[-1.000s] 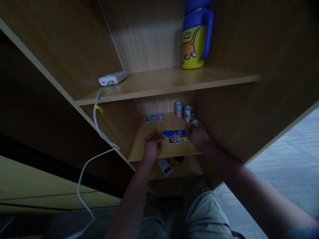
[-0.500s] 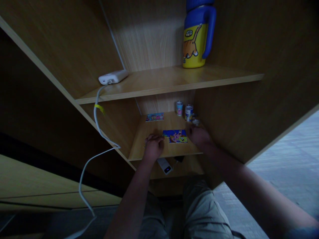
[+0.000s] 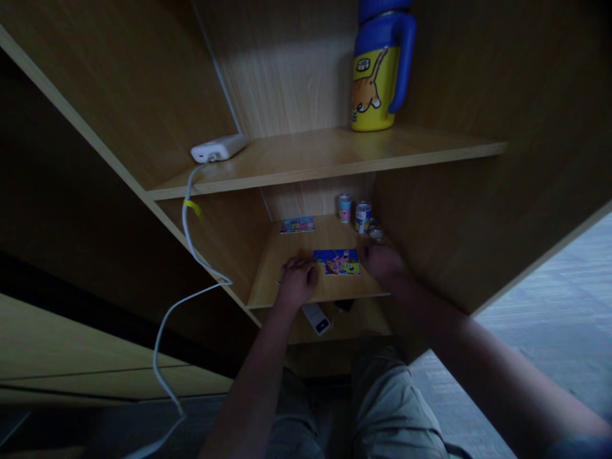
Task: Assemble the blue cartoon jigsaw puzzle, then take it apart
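A blue cartoon picture (image 3: 342, 261), stepped at its lower left corner like a partly joined jigsaw, lies on the middle shelf between my hands. My left hand (image 3: 297, 279) rests at its left side with fingers curled down; a small coloured bit peeks out beyond them, and what lies under the fingertips is hidden. On the other side, my right hand (image 3: 381, 260) is closed near the picture's right edge, its fingertips dark and hard to see. Farther back lies a second cartoon picture (image 3: 297, 225), flat on the shelf.
Small cartoon tins, one pink and blue (image 3: 345, 209) and one blue and white (image 3: 362, 218), stand at the back right. Above are a blue-yellow mug (image 3: 375, 76) and a white power bank (image 3: 218, 148) with a hanging cable (image 3: 160, 325). Below lies another white device (image 3: 315, 318).
My left hand has shifted very slightly right, and a bit more colour shows at its left. My right hand and the pictures stay put.
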